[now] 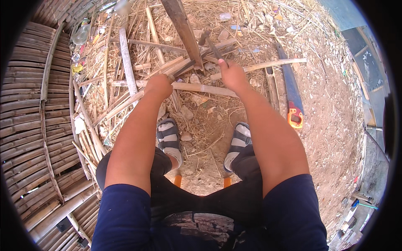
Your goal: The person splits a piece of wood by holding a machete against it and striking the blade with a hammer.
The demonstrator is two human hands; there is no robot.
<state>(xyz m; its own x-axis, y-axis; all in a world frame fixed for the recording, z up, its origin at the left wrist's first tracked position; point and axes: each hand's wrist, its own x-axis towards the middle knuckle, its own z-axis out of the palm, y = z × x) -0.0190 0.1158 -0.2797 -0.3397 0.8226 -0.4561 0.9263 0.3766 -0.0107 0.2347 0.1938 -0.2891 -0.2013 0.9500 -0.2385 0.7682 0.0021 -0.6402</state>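
Note:
My left hand (159, 87) is closed around a chisel (184, 68), whose dark blade points up and right to the lower end of a brown wooden post (184, 31). Whether the tip touches the wood I cannot tell. Gripped in my right hand (233, 76) is a hammer (214, 48); its head is raised just right of the post, apart from the chisel. Below both hands a split bamboo strip (205, 88) lies across the ground.
A handsaw (289, 85) with an orange and red handle lies to the right. Bamboo strips (127, 58) and straw litter the ground ahead and left. A bamboo slat wall (31, 108) stands on the left. My sandalled feet (169, 140) are below my hands.

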